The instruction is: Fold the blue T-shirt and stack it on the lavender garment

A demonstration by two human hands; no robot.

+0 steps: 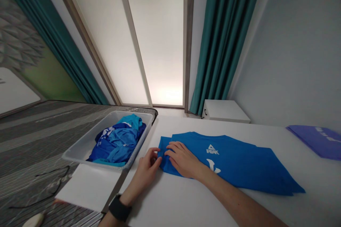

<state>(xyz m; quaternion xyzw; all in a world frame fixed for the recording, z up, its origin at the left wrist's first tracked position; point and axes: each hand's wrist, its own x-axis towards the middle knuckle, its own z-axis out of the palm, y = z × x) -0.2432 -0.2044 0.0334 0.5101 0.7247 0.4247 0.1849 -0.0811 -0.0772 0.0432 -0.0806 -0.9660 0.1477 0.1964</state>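
On the table (170, 205), I have the blue PEAK T-shirt (247, 166). Left hand (147, 166) pinches the sleeve (163, 143) edge; right hand (182, 159) rests palm-down, fingers extended. I should press evenly, keeping edges straight.

- Looked like a room in a home
- Was hung with teal curtains (226, 42) beside tall frosted panels (160, 42)
- Was furnished with a low white cabinet (225, 109)
- Held clothes (121, 142) heaped in a plastic tub (84, 144)
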